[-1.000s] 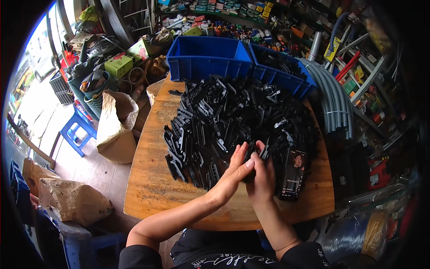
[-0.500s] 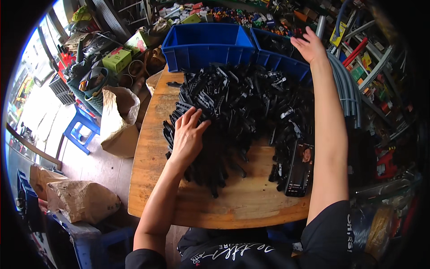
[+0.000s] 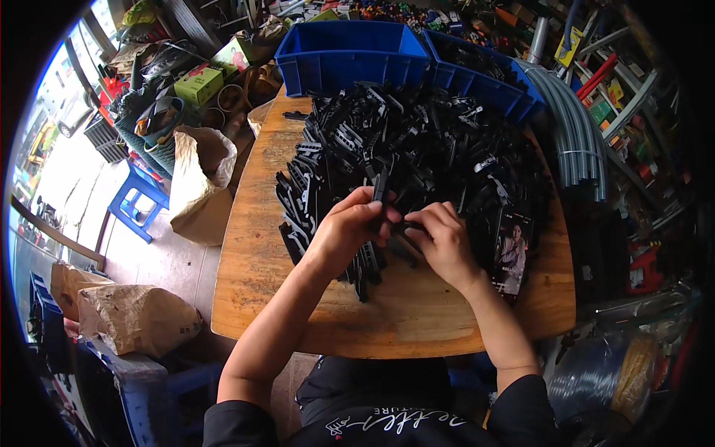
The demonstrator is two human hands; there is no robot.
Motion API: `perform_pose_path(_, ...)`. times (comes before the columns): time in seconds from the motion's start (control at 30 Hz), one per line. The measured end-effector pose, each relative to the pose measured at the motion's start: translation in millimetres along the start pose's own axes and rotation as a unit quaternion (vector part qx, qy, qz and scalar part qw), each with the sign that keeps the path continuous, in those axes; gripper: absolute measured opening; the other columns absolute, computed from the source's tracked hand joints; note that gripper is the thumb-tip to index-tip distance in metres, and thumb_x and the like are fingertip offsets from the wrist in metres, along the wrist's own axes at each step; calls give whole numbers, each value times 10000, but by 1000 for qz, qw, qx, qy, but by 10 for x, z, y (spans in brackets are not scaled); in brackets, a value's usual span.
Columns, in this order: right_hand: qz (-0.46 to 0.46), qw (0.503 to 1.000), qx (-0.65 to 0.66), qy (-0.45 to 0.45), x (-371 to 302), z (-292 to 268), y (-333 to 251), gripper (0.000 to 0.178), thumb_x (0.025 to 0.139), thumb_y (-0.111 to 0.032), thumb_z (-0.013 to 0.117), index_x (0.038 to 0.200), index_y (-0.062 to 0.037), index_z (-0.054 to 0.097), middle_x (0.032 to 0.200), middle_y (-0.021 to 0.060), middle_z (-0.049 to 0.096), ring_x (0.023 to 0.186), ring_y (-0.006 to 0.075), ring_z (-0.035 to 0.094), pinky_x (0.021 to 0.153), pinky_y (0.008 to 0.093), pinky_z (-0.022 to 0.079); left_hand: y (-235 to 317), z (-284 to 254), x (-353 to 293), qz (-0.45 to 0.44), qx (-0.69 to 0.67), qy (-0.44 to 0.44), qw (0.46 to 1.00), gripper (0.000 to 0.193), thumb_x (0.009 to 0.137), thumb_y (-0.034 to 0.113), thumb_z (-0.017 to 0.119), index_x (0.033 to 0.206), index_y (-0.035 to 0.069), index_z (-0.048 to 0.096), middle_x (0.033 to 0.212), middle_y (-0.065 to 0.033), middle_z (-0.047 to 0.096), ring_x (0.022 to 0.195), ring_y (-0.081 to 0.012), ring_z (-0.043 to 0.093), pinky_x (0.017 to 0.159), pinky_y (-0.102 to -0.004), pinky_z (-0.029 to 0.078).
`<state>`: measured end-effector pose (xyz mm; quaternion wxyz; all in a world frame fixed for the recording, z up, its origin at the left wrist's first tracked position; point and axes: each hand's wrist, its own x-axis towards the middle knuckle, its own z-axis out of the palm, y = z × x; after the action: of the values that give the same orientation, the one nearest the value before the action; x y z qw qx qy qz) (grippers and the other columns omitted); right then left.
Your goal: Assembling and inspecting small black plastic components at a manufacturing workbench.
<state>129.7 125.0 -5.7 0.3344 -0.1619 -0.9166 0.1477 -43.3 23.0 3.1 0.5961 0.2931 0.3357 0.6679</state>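
Observation:
A large heap of black plastic pieces [image 3: 439, 149], some with ribbed or slotted sides, spreads over the wooden table [image 3: 257, 246]. My left hand [image 3: 344, 231] is closed around one long, narrow black plastic piece [image 3: 380, 186], which sticks up between thumb and fingers above the near part of the heap. Just to its right, my right hand [image 3: 447, 240] has thumb and fingertips pinched together close to the left fingers. What the right fingertips grip is too small and dark to make out.
At the table's far edge stand a blue bin [image 3: 354, 71] and a second blue bin [image 3: 477, 88] with black pieces inside. A lit phone [image 3: 514, 253] leans against the heap at right. Paper sacks [image 3: 199, 208] and a blue stool [image 3: 138, 200] stand left; grey pipes [image 3: 577, 141] lie right.
My right hand has come back from the far right bin to the near middle, its open fingers now pinched. My left hand has moved right off the heap and now holds a black piece.

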Motion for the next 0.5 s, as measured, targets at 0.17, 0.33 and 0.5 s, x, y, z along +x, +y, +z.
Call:
perform_pose_path(0.17,124,973,196,-8,-36,-205,-172,230,874,-107,610,1091,-45,568,826,29,612,653,71,536,602,216,451,2,42,-65,39,155,24,987,217,857,135,554,1053,42,546,901,-65,625,768,-134,572,676,-264,441)
perform_pose_path(0.33,169,956,240,-19,-68,-265,-231,262,813,-84,678,1049,-8,591,813,30,573,697,84,531,617,204,437,85,115,-112,0,178,56,982,230,864,117,568,1086,61,554,779,3,563,638,-57,477,557,-195,368)
perform_pose_path(0.5,88,974,209,-2,-67,-385,-252,180,800,-46,680,958,14,621,924,43,561,805,95,540,673,208,448,42,216,-134,-37,300,39,952,265,809,65,581,1073,41,581,776,29,535,683,-41,441,610,-182,351)
